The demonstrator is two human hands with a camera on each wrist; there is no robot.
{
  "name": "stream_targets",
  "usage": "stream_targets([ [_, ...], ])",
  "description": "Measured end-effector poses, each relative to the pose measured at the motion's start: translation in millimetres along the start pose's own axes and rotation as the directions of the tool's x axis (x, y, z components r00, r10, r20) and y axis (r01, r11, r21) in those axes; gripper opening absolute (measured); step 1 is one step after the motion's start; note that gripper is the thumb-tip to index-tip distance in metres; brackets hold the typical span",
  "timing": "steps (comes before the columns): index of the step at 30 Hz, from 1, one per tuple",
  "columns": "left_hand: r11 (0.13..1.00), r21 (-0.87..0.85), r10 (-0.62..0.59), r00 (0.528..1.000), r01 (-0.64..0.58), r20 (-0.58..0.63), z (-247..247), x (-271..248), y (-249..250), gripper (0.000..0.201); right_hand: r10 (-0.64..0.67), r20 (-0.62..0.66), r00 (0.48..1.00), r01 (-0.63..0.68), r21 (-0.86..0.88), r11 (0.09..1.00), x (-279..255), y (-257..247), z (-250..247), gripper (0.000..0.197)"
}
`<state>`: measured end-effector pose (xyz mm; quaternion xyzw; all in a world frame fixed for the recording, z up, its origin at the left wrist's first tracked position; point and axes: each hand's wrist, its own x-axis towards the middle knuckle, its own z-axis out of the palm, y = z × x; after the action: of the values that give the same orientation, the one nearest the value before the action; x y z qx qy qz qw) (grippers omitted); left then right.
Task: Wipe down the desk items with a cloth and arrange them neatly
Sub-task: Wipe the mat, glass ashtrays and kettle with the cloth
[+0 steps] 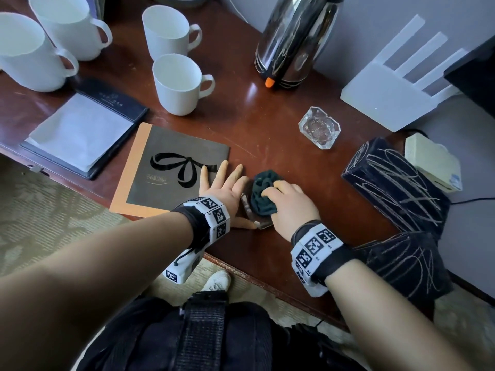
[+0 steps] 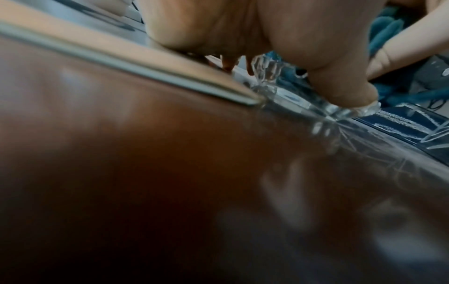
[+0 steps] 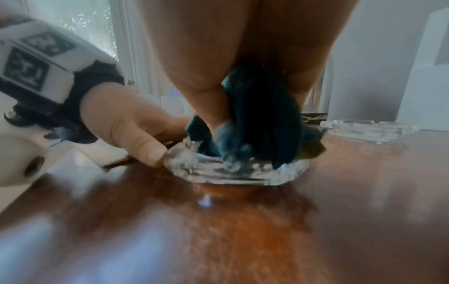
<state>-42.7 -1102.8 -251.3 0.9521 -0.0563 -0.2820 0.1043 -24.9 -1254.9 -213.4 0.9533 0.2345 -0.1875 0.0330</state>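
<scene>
Over on the left of the reddish-brown wooden surface sit four white ceramic mugs, a dark notepad folder and an orange-edged grey booklet with a bow print. Left hand lies mostly flat, fingers straight, thumb pressed against the rim of a clear cut-glass ashtray. Right hand is bunched round a dark teal cloth, pushing it down into that ashtray. A second clear glass ashtray sits further right, near a shiny steel kettle.
</scene>
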Motion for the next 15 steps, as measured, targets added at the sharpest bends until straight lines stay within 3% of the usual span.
stream_targets([
  [6, 1.0, -0.002, 0.004, 0.999, -0.004, 0.042, -3, 2, -2, 0.114, 0.069, 0.1, 0.993, -0.09, 0.23, 0.969, 7, -1, -12, 0.036],
  [10, 1.0, 0.01, 0.003, 0.998, -0.004, 0.066, -3, 4, -2, 0.115, 0.227, 0.063, 0.972, -0.221, 0.576, 0.787, 15, -6, -7, 0.026],
  [13, 1.0, -0.011, 0.009, 0.999, -0.009, 0.045, -2, 4, -3, 0.115, 0.291, -0.154, 0.944, -0.177, 0.508, 0.843, 13, -2, -9, 0.034],
  [15, 0.999, -0.033, 0.019, 1.0, -0.018, 0.018, -1, 3, -4, 0.114, 0.284, -0.197, 0.938, -0.197, 0.371, 0.907, 14, 4, -17, 0.038],
])
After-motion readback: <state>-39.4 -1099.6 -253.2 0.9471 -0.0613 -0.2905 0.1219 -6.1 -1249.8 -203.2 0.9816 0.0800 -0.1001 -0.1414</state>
